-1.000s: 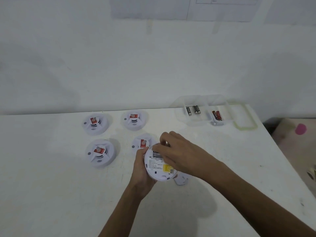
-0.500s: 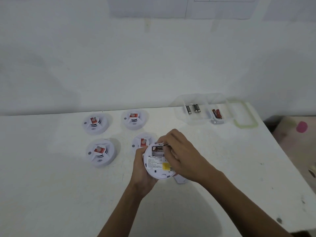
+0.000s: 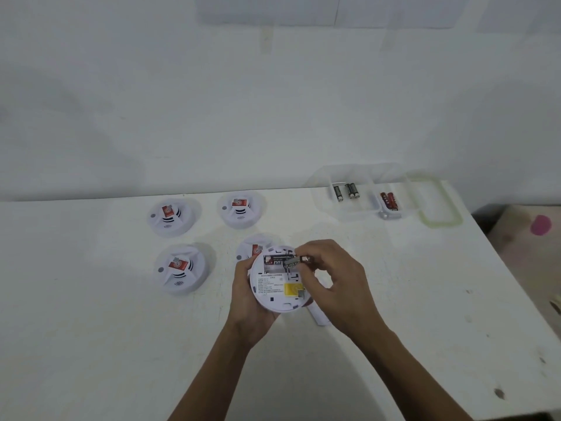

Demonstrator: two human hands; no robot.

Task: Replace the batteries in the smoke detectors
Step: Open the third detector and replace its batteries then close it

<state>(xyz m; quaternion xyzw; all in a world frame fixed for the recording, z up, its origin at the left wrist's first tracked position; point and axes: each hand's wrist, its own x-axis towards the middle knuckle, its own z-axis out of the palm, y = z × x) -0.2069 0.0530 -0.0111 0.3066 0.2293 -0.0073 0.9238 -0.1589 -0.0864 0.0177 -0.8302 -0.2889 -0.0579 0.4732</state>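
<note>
my left hand [image 3: 243,299]: curled round white round plastic smoke detector [image 3: 273,296]. my right hand [image 3: 343,284]: fingertips pinching black cylindrical battery [image 3: 293,262].

Held detector [image 3: 277,299]: white back, fine black print, yellow sticker [image 3: 292,289] at its 4 o'clock. Seated battery [image 3: 274,260]: black w/ white letters. Lifted battery [image 3: 292,262]: black-grey. Other detectors [image 3: 180,268] at 9–11 o'clock: white, red-white stickers, black slot stripes. Tray [image 3: 318,189] at 1 o'clock: clear; batts black-silver [image 3: 346,191] & red [image 3: 389,200]. Lid [image 3: 441,223]: pale green rim. Table [image 3: 91,344]: white.
</note>
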